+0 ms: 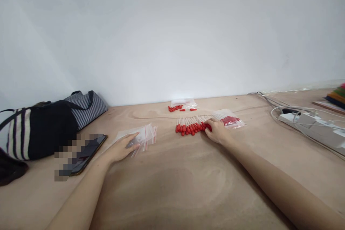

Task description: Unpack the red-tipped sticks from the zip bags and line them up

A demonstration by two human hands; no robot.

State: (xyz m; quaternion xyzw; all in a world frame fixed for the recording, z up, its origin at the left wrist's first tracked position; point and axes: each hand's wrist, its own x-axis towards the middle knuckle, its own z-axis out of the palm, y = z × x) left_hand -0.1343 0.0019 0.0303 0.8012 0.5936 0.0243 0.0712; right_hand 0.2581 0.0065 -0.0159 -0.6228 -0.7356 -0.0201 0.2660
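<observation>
1. Lying over a loose stack of clear plastic bags (147,134), the left hand (121,148) has its thumb and fingers spread apart, with the bags fanned out under and beyond the fingertips.
2. At the near right end of a row of red-tipped sticks (188,128), the right hand (215,131) has its fingers curled down onto the red ends; whether it pinches one of them, I cannot tell.
3. The sticks lie side by side in the middle of the worktop (161,194), pale ends toward the wall (172,36), red ends toward the person.
4. Just beyond the right hand lies a filled bag (232,119), clear, with red pieces showing through it.
5. Farther back, a few loose red pieces (175,108) lie in front of another clear bag (184,102) near the wall.
6. On the left, a dark phone (90,154) lies near the left forearm, beside a black cloth bag (54,129) with a striped part behind it.
7. On the right are a white power strip (309,129) and cables (272,106).
</observation>
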